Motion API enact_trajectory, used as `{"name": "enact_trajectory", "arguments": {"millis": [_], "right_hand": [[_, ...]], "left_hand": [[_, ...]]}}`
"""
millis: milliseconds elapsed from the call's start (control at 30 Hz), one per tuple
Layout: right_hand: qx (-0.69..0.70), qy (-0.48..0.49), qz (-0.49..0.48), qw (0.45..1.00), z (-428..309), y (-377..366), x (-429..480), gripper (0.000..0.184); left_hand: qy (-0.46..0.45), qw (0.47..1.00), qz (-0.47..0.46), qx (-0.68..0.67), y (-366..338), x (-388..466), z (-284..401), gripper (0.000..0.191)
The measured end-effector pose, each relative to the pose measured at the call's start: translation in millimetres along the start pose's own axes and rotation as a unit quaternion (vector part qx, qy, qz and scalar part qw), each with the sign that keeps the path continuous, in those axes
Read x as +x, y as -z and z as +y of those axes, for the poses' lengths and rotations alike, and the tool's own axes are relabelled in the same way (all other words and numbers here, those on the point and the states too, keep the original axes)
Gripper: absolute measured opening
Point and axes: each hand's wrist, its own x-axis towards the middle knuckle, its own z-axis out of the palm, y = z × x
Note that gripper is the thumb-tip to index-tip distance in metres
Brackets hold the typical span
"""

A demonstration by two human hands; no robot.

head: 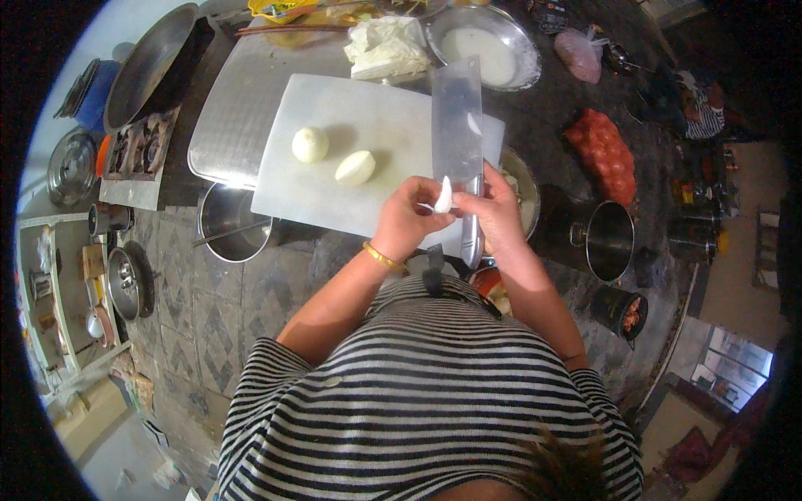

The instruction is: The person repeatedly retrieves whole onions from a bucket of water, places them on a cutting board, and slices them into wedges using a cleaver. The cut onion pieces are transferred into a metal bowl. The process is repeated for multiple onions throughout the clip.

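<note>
My left hand (410, 213), with a gold bracelet at the wrist, pinches a small white pointed piece (444, 195), which looks like a peeled garlic clove. My right hand (501, 210) grips the handle of a broad cleaver (456, 119), its thumb crossing over the handle and reaching to the clove. The cleaver's blade points away from me above a white cutting board (338, 203). A round peeled onion (310, 144) sits on the board's left part, with an oval peeled onion (355, 168) beside it. How my right fingers wrap underneath is hidden.
Beyond the board are cabbage leaves (387, 50) and a metal bowl (532, 66) of whitish contents. Partly hidden, another bowl (531, 188) stands right of the board. A metal pot (207, 235) stands below left, a red mesh sack (604, 156) at right. Another person (705, 113) is far right.
</note>
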Motion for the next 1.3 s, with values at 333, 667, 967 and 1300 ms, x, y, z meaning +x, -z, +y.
{"name": "enact_trajectory", "arguments": {"millis": [333,667,967,1300], "right_hand": [[-0.038,0.004,-0.012,0.999,1.7,-10.0,-6.2,0.060],[-0.125,0.030,-0.053,0.990,15.7,-10.3,-4.2,0.070],[-0.163,0.078,-0.046,0.982,34.4,-11.3,3.9,0.073],[-0.112,0.047,-0.051,0.991,18.4,-12.8,5.3,0.075]], "left_hand": [[0.018,1.000,-0.020,-0.007,9.4,-2.8,-3.3,0.025],[-0.020,0.996,0.014,0.085,13.5,-1.9,-18.0,0.029],[-0.044,0.990,0.041,0.129,12.6,-3.4,-24.8,0.031],[0.096,0.971,-0.065,-0.210,34.3,1.0,-27.2,0.028]]}}
